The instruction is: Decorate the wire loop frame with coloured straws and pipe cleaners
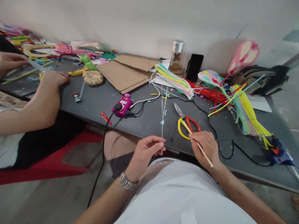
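My left hand (149, 149) is pinched on the lower end of a thin clear rod (163, 115) that stands up over the dark table (144, 121), with small blue bits strung along it. My right hand (205, 146) is closed on a thin wooden stick (198, 144) that runs diagonally through the fingers. Its upper tip lies over the yellow and red handled scissors (185, 123) on the table just ahead. A metal watch sits on my left wrist.
A magenta power strip (122, 105) with black and white cables lies mid-table. Bundles of coloured strips (175, 79), red strips (210, 91) and yellow-green strips (247, 115) lie right. Cardboard (126, 71), a jar (177, 54) and a phone (194, 67) stand behind. Another person's hands (50, 79) work at left.
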Action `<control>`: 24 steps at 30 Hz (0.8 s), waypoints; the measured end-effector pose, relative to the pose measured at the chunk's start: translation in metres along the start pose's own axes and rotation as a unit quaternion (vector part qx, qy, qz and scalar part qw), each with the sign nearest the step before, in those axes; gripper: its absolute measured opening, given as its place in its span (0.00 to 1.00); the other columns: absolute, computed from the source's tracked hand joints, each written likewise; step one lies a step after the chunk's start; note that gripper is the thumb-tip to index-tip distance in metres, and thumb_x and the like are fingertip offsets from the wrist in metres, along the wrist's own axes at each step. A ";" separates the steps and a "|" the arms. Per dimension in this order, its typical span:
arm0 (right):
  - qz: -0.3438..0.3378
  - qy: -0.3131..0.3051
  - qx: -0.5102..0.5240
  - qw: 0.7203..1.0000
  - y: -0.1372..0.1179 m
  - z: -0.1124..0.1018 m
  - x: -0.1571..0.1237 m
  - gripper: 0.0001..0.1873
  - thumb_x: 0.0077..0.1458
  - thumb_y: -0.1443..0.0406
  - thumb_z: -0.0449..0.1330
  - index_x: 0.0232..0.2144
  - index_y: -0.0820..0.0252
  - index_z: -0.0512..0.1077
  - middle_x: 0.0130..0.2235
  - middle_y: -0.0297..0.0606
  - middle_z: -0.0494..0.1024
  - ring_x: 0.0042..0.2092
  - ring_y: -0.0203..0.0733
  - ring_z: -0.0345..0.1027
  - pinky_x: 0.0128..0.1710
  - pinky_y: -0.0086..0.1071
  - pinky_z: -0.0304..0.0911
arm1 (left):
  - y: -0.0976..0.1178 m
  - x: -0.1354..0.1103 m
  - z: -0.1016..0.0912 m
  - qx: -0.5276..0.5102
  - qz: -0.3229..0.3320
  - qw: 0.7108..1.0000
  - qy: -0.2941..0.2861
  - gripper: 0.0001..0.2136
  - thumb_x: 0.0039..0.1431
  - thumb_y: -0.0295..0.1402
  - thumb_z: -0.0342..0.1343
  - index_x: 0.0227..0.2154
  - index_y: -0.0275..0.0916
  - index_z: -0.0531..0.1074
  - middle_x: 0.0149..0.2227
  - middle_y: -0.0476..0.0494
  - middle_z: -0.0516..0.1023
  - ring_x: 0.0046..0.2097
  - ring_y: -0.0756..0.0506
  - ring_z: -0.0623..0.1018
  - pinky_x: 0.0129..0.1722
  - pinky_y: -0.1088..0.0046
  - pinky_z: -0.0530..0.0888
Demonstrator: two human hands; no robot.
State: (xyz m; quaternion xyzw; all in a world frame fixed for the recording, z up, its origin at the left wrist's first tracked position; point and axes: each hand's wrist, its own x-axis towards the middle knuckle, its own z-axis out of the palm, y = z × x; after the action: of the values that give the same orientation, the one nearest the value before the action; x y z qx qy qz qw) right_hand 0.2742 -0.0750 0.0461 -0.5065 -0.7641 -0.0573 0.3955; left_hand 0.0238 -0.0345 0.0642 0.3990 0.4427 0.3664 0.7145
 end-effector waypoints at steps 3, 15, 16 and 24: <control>0.024 0.035 0.012 0.999 -0.001 -0.010 0.001 0.12 0.61 0.74 0.60 0.45 0.55 0.72 0.38 0.39 0.82 0.39 0.45 0.76 0.43 0.42 0.66 | 0.004 -0.002 0.008 0.014 0.023 1.000 0.002 0.12 0.50 0.39 0.70 0.34 0.35 0.81 0.26 0.45 0.80 0.27 0.50 0.75 0.29 0.74 0.73; -0.019 0.090 0.063 0.994 -0.026 -0.028 0.009 0.17 0.61 0.74 0.56 0.50 0.54 0.71 0.36 0.39 0.80 0.36 0.43 0.74 0.40 0.43 0.66 | -0.010 -0.003 0.024 0.114 0.075 0.990 0.018 0.09 0.50 0.35 0.68 0.32 0.36 0.80 0.24 0.46 0.79 0.26 0.49 0.75 0.28 0.74 0.73; -0.039 0.083 0.050 0.995 -0.028 -0.026 0.015 0.17 0.62 0.74 0.56 0.51 0.55 0.71 0.36 0.38 0.80 0.36 0.43 0.73 0.40 0.42 0.65 | -0.012 -0.002 0.024 0.124 0.080 0.989 0.015 0.08 0.51 0.35 0.67 0.32 0.36 0.80 0.24 0.46 0.79 0.26 0.49 0.75 0.28 0.74 0.73; -0.107 0.075 -0.076 0.988 -0.031 0.002 0.042 0.09 0.60 0.72 0.62 0.43 0.60 0.72 0.29 0.35 0.76 0.32 0.40 0.67 0.38 0.38 0.58 | -0.018 -0.002 0.026 0.184 0.145 0.972 0.004 0.08 0.54 0.35 0.63 0.33 0.35 0.80 0.26 0.46 0.81 0.27 0.50 0.76 0.28 0.77 0.73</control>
State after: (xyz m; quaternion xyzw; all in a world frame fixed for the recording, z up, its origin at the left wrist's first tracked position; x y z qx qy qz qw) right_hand 0.2404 -0.0580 0.0821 -0.4448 -0.7756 -0.1952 0.4031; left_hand 0.0504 -0.0505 0.0569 0.5823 0.4430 0.3799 0.5661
